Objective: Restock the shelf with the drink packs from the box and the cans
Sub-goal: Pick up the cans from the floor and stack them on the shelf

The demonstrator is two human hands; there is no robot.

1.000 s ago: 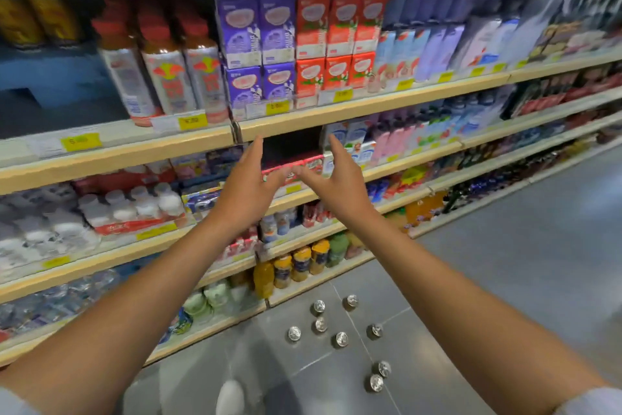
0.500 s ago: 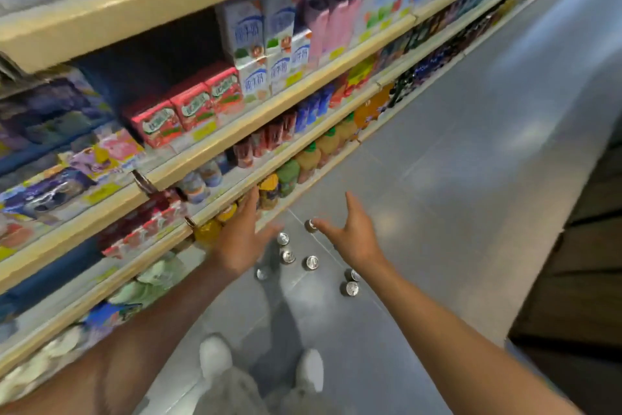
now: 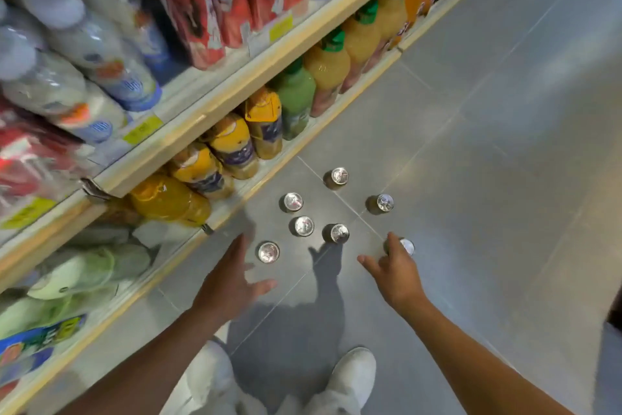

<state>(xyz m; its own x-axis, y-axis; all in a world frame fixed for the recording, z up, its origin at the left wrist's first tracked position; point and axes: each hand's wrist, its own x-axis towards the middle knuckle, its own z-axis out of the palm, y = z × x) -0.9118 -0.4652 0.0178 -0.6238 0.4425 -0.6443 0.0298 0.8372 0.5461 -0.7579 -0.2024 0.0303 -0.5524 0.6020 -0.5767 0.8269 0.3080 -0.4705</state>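
1. My left hand [image 3: 226,283] hangs open over the floor [image 3: 488,145], fingers spread, holding nothing, just near one can [image 3: 269,252].
2. My right hand [image 3: 393,271] is open too, fingertips at the rightmost can [image 3: 406,246]; whether they touch, I cannot tell.
3. Five more cans [image 3: 304,225] stand upright beyond, near the bottom shelf [image 3: 235,199].

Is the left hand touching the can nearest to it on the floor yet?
Apart. The head view shows a strip of bare grey floor between the open left hand and the nearest can; the fingers reach past it on its shelf side without meeting it.
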